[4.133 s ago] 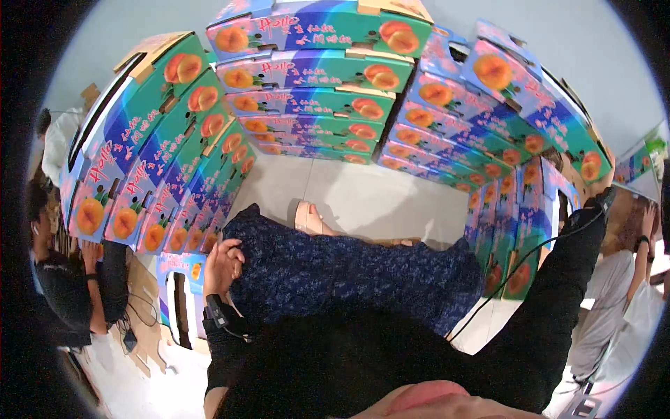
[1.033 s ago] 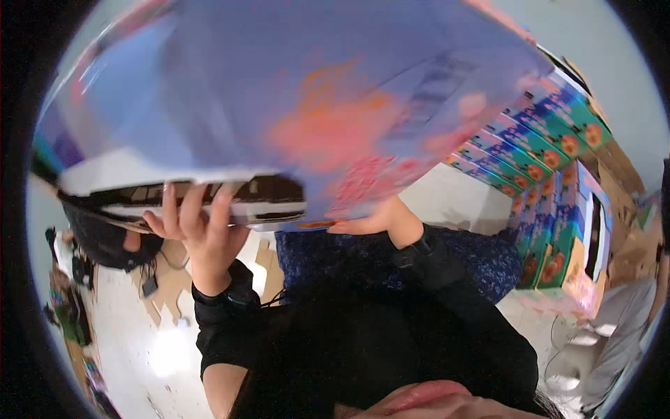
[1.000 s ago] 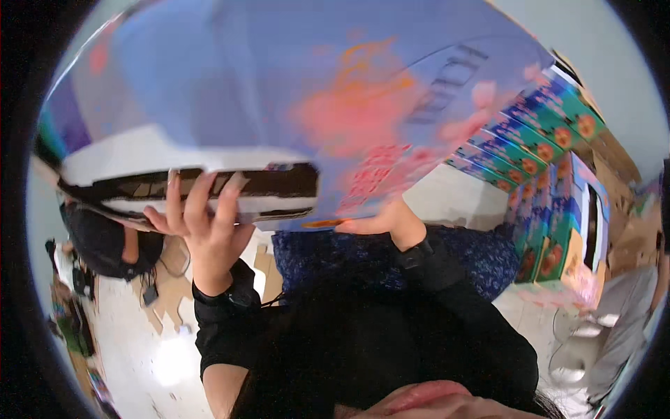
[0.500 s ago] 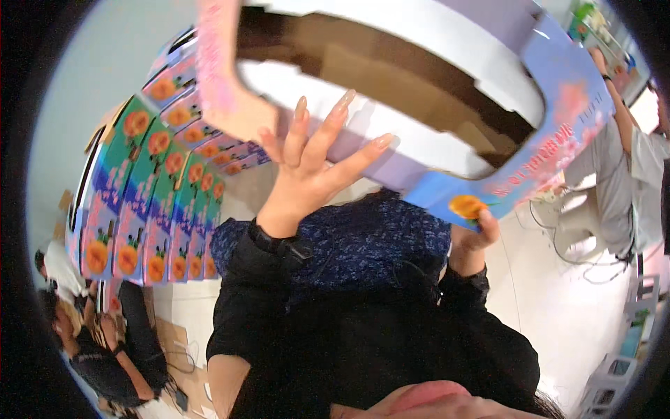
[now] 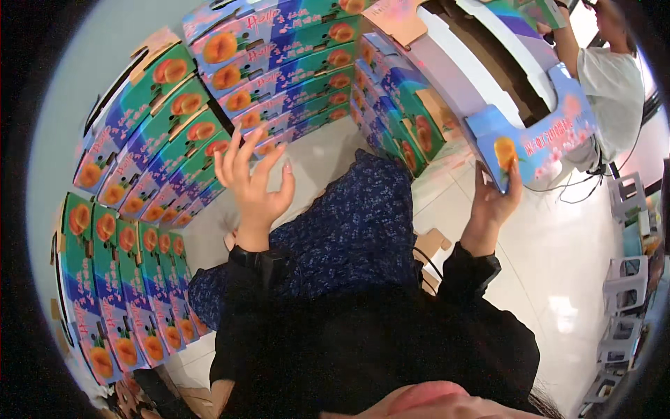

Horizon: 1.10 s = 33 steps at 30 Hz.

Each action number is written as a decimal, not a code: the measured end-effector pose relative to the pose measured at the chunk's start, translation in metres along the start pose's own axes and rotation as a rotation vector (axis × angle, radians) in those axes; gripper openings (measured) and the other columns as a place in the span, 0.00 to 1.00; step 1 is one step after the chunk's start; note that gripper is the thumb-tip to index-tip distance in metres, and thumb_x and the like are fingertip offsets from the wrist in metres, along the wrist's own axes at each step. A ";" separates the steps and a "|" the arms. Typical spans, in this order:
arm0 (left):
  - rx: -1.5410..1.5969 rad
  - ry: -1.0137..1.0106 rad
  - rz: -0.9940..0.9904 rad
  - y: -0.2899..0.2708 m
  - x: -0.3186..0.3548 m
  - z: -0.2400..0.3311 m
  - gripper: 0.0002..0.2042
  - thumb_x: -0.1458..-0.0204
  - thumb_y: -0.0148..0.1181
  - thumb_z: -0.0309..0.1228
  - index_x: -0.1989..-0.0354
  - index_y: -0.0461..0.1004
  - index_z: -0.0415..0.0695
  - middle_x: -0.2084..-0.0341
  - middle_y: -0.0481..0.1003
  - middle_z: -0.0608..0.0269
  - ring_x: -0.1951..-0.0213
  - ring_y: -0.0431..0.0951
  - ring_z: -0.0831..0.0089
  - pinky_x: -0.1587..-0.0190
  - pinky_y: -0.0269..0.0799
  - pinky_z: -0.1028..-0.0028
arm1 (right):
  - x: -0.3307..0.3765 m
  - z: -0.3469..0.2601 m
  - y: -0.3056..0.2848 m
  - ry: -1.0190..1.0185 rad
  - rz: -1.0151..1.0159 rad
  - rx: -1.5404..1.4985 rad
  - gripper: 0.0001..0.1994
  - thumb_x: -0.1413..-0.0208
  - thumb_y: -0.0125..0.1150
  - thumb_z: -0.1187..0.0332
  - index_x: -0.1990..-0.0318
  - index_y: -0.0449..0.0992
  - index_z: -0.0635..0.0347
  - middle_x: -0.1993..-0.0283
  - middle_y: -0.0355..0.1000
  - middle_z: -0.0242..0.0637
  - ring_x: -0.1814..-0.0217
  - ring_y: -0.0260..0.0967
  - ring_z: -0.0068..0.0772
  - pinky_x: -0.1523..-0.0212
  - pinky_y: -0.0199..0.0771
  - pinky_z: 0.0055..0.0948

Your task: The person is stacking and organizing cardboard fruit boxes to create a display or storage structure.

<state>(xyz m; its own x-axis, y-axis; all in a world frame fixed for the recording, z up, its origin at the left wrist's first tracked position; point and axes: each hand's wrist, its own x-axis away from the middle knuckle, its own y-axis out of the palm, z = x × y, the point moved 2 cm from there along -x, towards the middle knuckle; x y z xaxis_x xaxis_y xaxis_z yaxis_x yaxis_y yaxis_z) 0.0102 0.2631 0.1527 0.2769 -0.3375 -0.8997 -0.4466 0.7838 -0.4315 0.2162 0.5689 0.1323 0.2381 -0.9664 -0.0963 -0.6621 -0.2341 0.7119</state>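
An open-topped cardboard fruit box (image 5: 558, 136), printed blue and pink with an orange fruit on its corner, is tilted at the upper right. Through the wide opening in its top, white flaps and a brown inside show. My right hand (image 5: 494, 206) grips the box's near corner, fingers and thumb closed on the panel beside the printed fruit. To the left, my left hand (image 5: 252, 185) is raised with its fingers spread, holding nothing. It is apart from the box and appears in front of a stack of similar green and blue boxes (image 5: 279, 63).
More stacked fruit boxes (image 5: 115, 286) stand along the left, and another stack (image 5: 394, 105) is beyond my skirt. At the right edge are a person in a light shirt (image 5: 607, 91), black cables (image 5: 593, 180) and several white plastic stools (image 5: 624, 286) on the tiled floor (image 5: 551, 265).
My left hand has come off the box and moved left. The box has shifted right, still in my right hand. The view has turned, bringing more stacks into sight.
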 end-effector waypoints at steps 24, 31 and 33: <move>0.039 -0.132 -0.100 0.010 0.032 -0.037 0.04 0.56 0.61 0.29 0.71 0.77 0.54 0.53 0.72 0.68 0.42 0.65 0.60 0.36 0.43 0.52 | -0.045 0.024 0.039 0.354 -0.254 -0.073 0.31 0.48 0.59 0.55 0.39 0.58 0.56 0.38 0.60 0.43 0.35 0.57 0.46 0.38 0.60 0.50; -0.004 -0.168 -0.092 0.002 0.039 -0.050 0.05 0.57 0.61 0.28 0.71 0.76 0.52 0.54 0.72 0.68 0.41 0.65 0.62 0.36 0.43 0.52 | -0.064 0.035 0.059 0.343 -0.228 0.025 0.33 0.49 0.61 0.54 0.39 0.57 0.56 0.37 0.57 0.41 0.34 0.55 0.45 0.39 0.59 0.49; -0.005 -0.178 -0.099 0.002 0.041 -0.052 0.05 0.57 0.61 0.28 0.71 0.75 0.52 0.53 0.72 0.68 0.41 0.65 0.62 0.36 0.43 0.53 | -0.062 0.036 0.061 0.369 -0.236 0.011 0.33 0.49 0.61 0.54 0.39 0.57 0.56 0.37 0.57 0.41 0.34 0.55 0.45 0.39 0.59 0.49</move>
<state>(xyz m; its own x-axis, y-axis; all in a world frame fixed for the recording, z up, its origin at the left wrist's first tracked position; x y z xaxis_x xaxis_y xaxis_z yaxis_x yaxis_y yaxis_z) -0.0235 0.2237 0.1120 0.4651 -0.3150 -0.8273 -0.4143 0.7484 -0.5179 0.1356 0.6103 0.1565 0.6203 -0.7844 0.0012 -0.5660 -0.4466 0.6930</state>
